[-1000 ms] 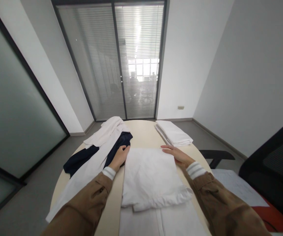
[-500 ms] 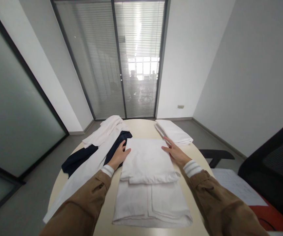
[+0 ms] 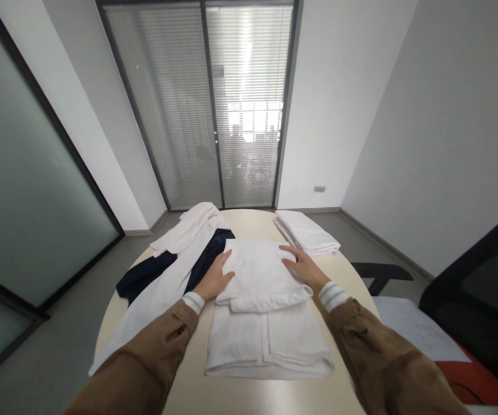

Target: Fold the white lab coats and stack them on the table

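Note:
A white garment (image 3: pixel 270 340), partly folded, lies in front of me on the round table (image 3: pixel 236 397), its far part doubled over on top in a smaller layer. My left hand (image 3: pixel 217 276) rests at the left edge of that upper layer, fingers spread and fingertips on the cloth. On the opposite edge my right hand (image 3: pixel 305 268) lies with thumb and fingers apart, touching the top of the fabric. Neither hand grips the cloth visibly. The exact kind of garment cannot be made out.
To the left lie loose white clothes (image 3: pixel 162 294) and dark navy cloth (image 3: pixel 145 276). A folded white garment (image 3: pixel 307 230) sits at the table's far right. A black chair (image 3: pixel 482 288) with papers (image 3: pixel 408 323) and a red item (image 3: pixel 460 374) stands on the right.
The white garment has shifted slightly away from me along the table. Both hands have moved inward a little over its upper layer.

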Available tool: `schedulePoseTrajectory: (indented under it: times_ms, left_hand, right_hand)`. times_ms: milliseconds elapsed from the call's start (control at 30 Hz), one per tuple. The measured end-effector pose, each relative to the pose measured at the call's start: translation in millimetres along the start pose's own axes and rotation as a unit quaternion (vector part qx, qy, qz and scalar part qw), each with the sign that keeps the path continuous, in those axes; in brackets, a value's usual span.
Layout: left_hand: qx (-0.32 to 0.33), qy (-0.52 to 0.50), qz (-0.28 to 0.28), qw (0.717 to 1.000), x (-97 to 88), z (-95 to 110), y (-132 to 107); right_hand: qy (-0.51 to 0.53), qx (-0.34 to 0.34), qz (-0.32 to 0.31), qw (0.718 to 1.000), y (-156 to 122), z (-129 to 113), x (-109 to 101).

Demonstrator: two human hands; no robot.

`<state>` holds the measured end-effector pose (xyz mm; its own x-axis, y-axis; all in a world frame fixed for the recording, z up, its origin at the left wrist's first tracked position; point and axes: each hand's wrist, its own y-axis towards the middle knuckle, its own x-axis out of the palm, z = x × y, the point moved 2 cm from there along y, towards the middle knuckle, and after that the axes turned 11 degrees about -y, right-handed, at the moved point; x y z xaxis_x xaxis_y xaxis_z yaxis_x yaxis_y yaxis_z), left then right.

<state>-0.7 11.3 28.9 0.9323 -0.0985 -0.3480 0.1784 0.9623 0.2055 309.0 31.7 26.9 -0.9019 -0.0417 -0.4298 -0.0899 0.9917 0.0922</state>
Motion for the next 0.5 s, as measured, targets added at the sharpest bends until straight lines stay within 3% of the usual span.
schedulePoseTrajectory:
  times_ms: [100, 167, 233, 300, 367, 500]
  left_hand:
    - [0.062, 0.069, 0.014, 0.996, 0.2, 14, -24]
    - [0.148, 0.131, -0.035, 0.98, 0.2, 26, -44]
    - [0.216, 0.172, -0.128, 0.953, 0.8, 33, -63]
    - [0.254, 0.2, -0.174, 0.93, 0.5, 36, -74]
    - [0.272, 0.223, -0.163, 0.922, 0.5, 35, -78]
    - [0.303, 0.261, -0.129, 0.907, 5.0, 30, -77]
  right_hand:
    - [-0.107, -0.038, 0.086, 0.99, -11, -7, -7]
    - [-0.151, -0.1, 0.1, 0.978, -25, -17, -14]
    - [-0.181, -0.188, 0.043, 0.964, -42, -28, -20]
    - [-0.212, -0.272, -0.036, 0.938, -62, -36, -23]
    - [-0.251, -0.324, -0.076, 0.909, -79, -37, -25]
    - [-0.331, -0.341, -0.068, 0.878, -96, -26, -26]
